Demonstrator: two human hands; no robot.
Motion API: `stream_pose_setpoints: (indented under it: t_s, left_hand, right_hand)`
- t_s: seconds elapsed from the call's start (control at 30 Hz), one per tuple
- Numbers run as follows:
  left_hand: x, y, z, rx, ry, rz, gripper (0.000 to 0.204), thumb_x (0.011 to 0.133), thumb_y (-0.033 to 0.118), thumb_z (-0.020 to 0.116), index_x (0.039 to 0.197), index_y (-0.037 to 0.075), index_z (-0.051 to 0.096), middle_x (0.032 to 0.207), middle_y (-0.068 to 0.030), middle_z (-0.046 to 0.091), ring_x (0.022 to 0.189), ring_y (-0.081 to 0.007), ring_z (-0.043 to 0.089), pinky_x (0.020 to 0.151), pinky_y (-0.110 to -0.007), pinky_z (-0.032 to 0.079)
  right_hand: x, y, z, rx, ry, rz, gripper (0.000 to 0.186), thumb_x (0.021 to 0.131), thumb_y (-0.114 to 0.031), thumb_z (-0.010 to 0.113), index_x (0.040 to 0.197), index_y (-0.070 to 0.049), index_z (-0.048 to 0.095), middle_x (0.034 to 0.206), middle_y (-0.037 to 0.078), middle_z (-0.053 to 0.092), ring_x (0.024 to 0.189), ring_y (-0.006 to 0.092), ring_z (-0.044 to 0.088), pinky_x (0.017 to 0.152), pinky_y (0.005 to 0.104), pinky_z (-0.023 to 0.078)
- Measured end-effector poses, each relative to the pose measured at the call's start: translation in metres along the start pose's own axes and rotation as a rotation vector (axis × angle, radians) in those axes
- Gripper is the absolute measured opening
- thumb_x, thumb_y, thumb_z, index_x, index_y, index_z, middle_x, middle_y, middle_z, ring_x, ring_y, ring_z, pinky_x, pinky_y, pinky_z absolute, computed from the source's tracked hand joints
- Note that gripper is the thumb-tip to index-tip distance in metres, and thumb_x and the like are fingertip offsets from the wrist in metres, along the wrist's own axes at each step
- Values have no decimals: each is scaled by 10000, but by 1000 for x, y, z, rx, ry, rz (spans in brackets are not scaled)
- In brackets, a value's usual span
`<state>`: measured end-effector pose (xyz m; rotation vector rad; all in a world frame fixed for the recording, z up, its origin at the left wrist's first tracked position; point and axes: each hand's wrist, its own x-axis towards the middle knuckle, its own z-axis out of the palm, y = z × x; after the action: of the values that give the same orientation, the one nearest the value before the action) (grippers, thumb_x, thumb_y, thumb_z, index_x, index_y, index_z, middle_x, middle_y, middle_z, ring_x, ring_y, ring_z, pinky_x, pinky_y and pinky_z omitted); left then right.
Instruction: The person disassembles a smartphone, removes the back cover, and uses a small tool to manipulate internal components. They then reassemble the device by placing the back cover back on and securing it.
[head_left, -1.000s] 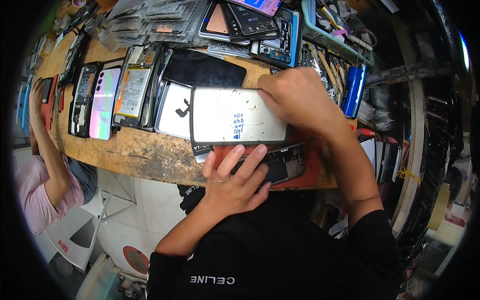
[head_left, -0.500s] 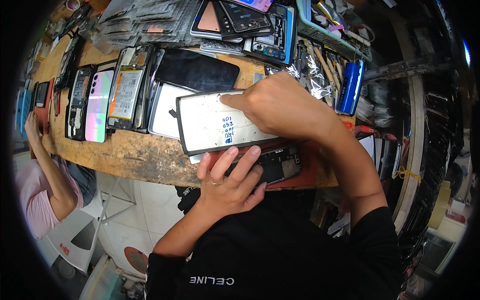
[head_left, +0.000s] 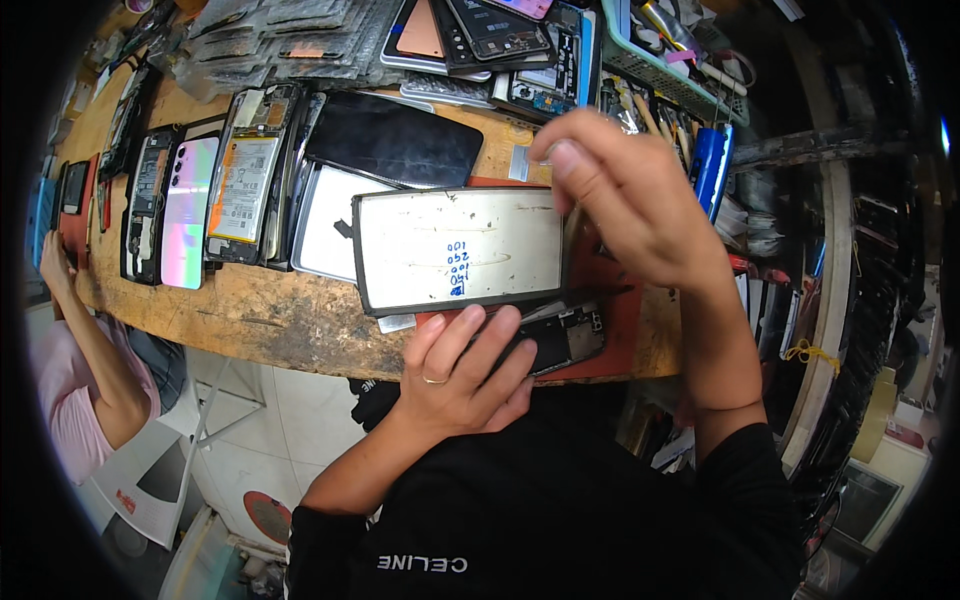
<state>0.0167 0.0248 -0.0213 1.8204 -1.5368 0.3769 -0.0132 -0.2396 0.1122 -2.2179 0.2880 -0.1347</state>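
Parting loosely, the half-curled fingers of the left hand (head_left: 465, 378) reach over an opened phone (head_left: 572, 342), their tips at the near rim of a black-rimmed white panel (head_left: 415, 240) marked with blue handwriting. The right hand (head_left: 635, 200) is raised over the panel's far right corner, thumb and forefinger bent close together in a narrow gap; whether something tiny sits between them I cannot tell.

The panel overlaps the far side of the phone in view, with a red mat (head_left: 622, 345) showing to the right. Just left of the panel, a small black piece (head_left: 344, 229) lies over a white slab (head_left: 327, 218). Farther off is a glossy black screen panel (head_left: 395, 138); left along the counter (head_left: 275, 315) stand a phone with its battery exposed (head_left: 243, 190) and a pearly phone back (head_left: 190, 210). A blue cylinder (head_left: 711, 170) is at the far right.

A push from the left fingertips could slide the panel into the small black piece. The phone lies close to the counter's near edge, so a careless pull nearward could drop it.
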Motion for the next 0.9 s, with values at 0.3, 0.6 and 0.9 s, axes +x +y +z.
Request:
stream_pose_setpoints:
  t_s: [0.3, 0.6, 0.9]
  left_hand:
    - [-16, 6, 3, 5, 126, -57, 330, 1003, 309, 665, 1323, 239, 703, 1449, -10, 714, 1385, -254, 620, 1282, -496, 294]
    - [-29, 15, 9, 66, 210, -35, 294, 1034, 335, 641, 1314, 276, 710, 1416, 74, 729, 1355, -194, 622, 1236, -465, 254]
    - [-27, 16, 11, 35, 208, -48, 217, 998, 321, 671, 1197, 266, 737, 1418, 70, 717, 1333, -200, 625, 1229, -473, 259]
  right_hand:
    - [8, 7, 30, -9, 103, -299, 284, 971, 41, 769, 1237, 31, 672, 1035, 105, 748, 941, 190, 776, 815, 317, 626]
    - [-4, -3, 53, 11, -52, -361, 207, 950, 59, 770, 1126, 12, 671, 966, 145, 730, 869, 301, 777, 746, 374, 606]
    - [-7, -5, 56, -48, -105, -314, 156, 961, 41, 739, 1090, -1, 661, 932, 153, 716, 813, 351, 732, 699, 419, 558]
